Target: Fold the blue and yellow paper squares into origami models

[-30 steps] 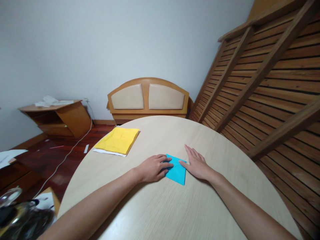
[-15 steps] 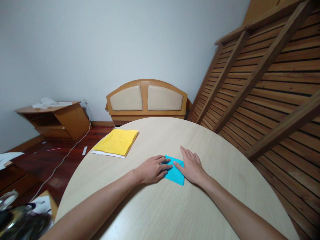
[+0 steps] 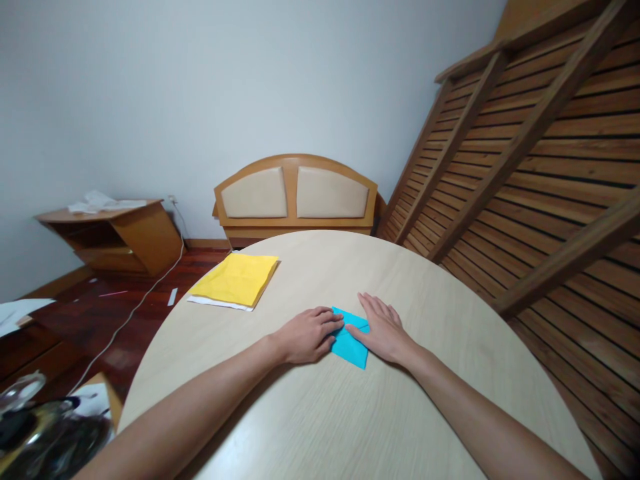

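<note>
A small folded blue paper [image 3: 350, 347] lies flat near the middle of the round light-wood table [image 3: 310, 427]. My left hand [image 3: 307, 333] rests on its left edge, fingers loosely curled and fingertips pressing the paper. My right hand [image 3: 383, 328] lies flat, palm down, over the paper's right part, with the thumb on the blue surface. Both hands cover part of the paper; only its near corner and middle show.
A stack of yellow paper over white sheets [image 3: 235, 281] lies at the table's far left. Beyond the table stands a padded wooden headboard [image 3: 296, 197]. A slatted wooden frame [image 3: 530, 153] leans on the right. A low wooden shelf [image 3: 110, 237] and a white cable [image 3: 127, 319] are left.
My right hand has slid leftward over the blue paper, covering more of it. The left hand has stayed almost in place.
</note>
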Motion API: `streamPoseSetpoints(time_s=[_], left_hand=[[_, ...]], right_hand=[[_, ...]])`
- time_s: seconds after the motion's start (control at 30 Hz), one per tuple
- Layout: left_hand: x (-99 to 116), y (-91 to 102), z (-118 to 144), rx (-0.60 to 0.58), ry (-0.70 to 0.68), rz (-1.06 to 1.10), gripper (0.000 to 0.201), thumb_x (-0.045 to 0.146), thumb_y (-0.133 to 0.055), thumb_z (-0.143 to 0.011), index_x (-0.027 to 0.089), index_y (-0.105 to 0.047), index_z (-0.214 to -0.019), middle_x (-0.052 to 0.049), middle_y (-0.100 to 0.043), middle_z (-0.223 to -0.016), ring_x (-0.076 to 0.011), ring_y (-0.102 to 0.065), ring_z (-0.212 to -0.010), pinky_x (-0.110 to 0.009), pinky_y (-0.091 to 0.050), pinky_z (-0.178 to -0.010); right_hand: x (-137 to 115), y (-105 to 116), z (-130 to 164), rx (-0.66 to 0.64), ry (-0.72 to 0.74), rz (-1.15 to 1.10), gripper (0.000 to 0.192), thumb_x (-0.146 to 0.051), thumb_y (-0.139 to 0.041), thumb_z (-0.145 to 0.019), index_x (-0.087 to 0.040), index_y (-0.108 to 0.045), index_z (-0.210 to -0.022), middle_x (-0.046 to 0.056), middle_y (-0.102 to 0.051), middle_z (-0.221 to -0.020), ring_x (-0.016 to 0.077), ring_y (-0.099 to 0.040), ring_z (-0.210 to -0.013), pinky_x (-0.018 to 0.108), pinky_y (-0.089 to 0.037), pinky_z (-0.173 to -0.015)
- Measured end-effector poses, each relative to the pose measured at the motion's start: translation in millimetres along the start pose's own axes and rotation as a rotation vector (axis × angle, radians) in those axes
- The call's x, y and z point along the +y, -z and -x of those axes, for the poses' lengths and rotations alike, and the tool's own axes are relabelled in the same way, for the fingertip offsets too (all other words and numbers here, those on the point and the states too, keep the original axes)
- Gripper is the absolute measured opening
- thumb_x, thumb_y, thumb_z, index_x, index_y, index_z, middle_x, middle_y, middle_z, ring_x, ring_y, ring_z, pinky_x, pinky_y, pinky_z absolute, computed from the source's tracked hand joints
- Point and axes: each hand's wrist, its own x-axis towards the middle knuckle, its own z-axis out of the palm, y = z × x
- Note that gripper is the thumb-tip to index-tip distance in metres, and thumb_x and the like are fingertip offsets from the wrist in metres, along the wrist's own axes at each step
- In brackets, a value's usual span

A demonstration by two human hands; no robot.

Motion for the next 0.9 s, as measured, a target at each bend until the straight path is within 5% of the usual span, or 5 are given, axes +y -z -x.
streamPoseSetpoints(time_s=[0.5,0.9], left_hand=[[0.2,-0.4,0.9,0.017,-0.002,0.007,0.042,0.031,-0.044,-0.098,0.016,-0.053,-0.136,-0.012,-0.057,-0.137,-0.0275,-0.049,-0.129,-0.044,-0.040,-0.112],[-0.9,-0.4,1.2,0.009,-0.008,0.016,0.042,0.032,-0.044,-0.098,0.017,-0.052,-0.136,-0.012,-0.055,-0.140,-0.0271,-0.048,-0.131,-0.044,-0.038,-0.114]], right_hand=[[-3.9,5.5,2.6,-0.066,0.002,0.027,0.089,-0.070,-0.040,-0.087,-0.017,-0.021,-0.157,0.010,-0.017,-0.164,0.0311,-0.010,-0.151,0.052,-0.010,-0.121],[-0.7,0.5,3.5,-0.061,0.008,0.071,0.073,-0.061,-0.032,-0.095,-0.025,-0.021,-0.157,0.006,-0.016,-0.165,0.0281,-0.009,-0.151,0.050,-0.010,-0.121]])
